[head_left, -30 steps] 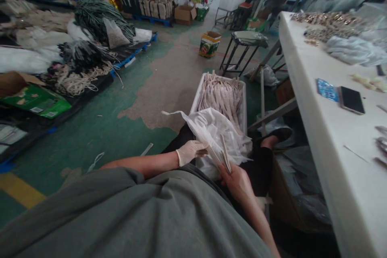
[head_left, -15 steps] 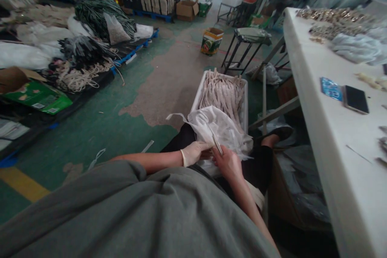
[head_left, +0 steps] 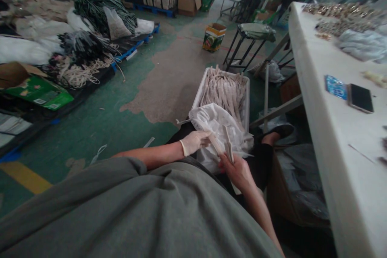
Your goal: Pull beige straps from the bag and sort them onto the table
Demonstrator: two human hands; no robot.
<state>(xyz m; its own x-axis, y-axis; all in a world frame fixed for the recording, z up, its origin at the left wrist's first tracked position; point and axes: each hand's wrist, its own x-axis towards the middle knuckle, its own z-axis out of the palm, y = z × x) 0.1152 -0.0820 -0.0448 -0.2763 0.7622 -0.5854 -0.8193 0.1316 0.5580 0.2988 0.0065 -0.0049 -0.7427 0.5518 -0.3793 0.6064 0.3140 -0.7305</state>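
Change since half a second ago: the bare right hand has drawn back toward the body and lower in view; the beige flat strips it grips now stand up out of the fist, where before only a short end showed above it.
Change, left: the left hand in a pale rubber glove has stayed at the near edge of the white crumpled plastic bag, shifted slightly up in view.
Change, bag: its loose left corner lies lower and shorter than before.
Right hand fingers: curled closed round the lower ends of the strips, which lean toward 12 o'clock.
Left hand fingers: drawn together, pinching one beige strip against the bag's edge; exact contact is hard to tell.
Strip position: in the lap, between the two hands, at 10 o'clock of the right hand.
Container one: white rectangular plastic crate on the floor at 12 o'clock of the hands, filled with long beige strips laid lengthwise.
Container two: the bag, resting over the crate's near end and the lap; contents not discernible.
Container three: green and yellow open carton, farther off at 12 o'clock; interior not visible.
Table: long white table at 3 o'clock carries a black smartphone.
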